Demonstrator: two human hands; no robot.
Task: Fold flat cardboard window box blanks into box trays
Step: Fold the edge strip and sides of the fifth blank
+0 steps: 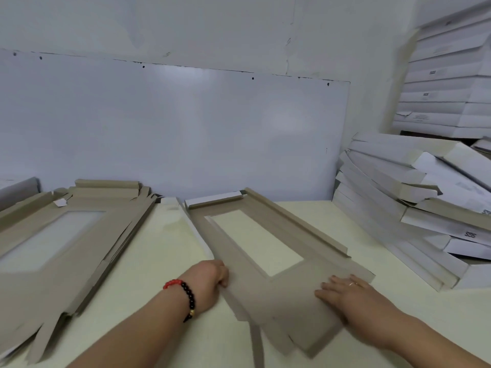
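Blank (255, 251) mid-table, partly folded: far and right walls up, left and near flaps flat. Left hand (210, 280) grips left edge, fingers curled. Right hand (353, 298) spread, pressing near panel. Flat stack (66, 243) left unfolded; finished trays (414, 197) piled right.

- A folded white box (467, 236) in the pile at three o'clock bears "S35" on its end.
- The stacked boxes' (438, 83) labels at two o'clock are too blurred to read.
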